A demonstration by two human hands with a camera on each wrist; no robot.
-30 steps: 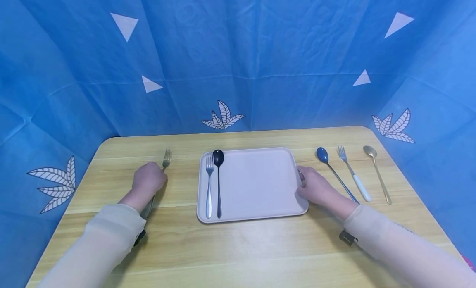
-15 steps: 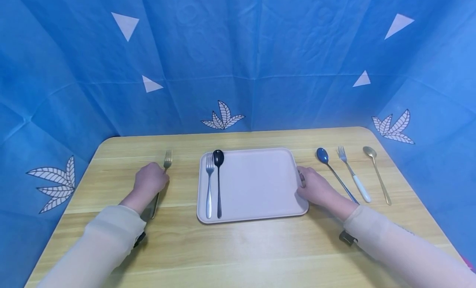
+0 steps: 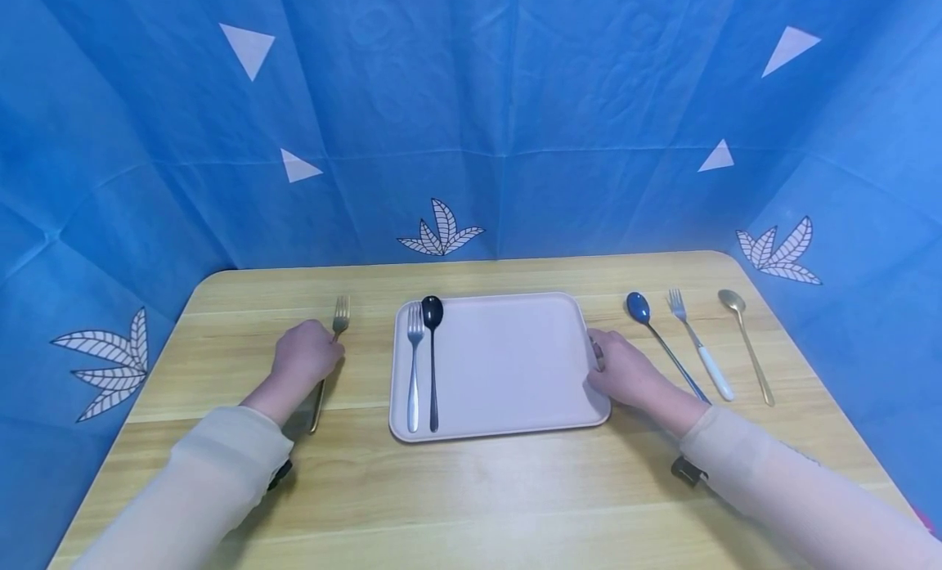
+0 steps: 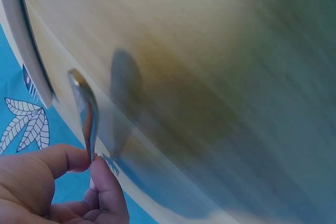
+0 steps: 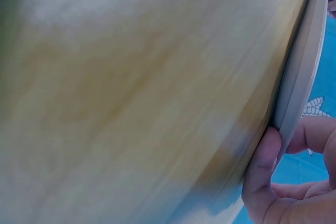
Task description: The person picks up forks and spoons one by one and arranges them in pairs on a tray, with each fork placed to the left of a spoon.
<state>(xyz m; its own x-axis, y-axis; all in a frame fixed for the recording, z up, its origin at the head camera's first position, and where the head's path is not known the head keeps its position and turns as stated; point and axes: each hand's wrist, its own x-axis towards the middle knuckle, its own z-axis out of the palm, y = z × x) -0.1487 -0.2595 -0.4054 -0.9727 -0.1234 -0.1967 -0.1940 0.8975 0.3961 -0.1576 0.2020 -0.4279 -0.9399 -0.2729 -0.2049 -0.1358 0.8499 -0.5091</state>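
Note:
My left hand holds a metal fork left of the tray, tines pointing away from me. In the left wrist view, thumb and finger pinch the fork's handle, whose end stands off the wood with its shadow beside it. A pale pinkish tray lies mid-table. My right hand grips its right edge; in the right wrist view, thumb and fingers pinch the tray's rim. On the tray's left side, a silver fork and a black spoon lie side by side.
Right of the tray lie a dark blue spoon, a fork with a pale handle and a gold-toned spoon. The wooden table ends at the back against a blue curtain.
My left hand has moved slightly right, toward the tray, with the fork, and more of the fork's handle shows below the hand. My right hand and the tray stay put.

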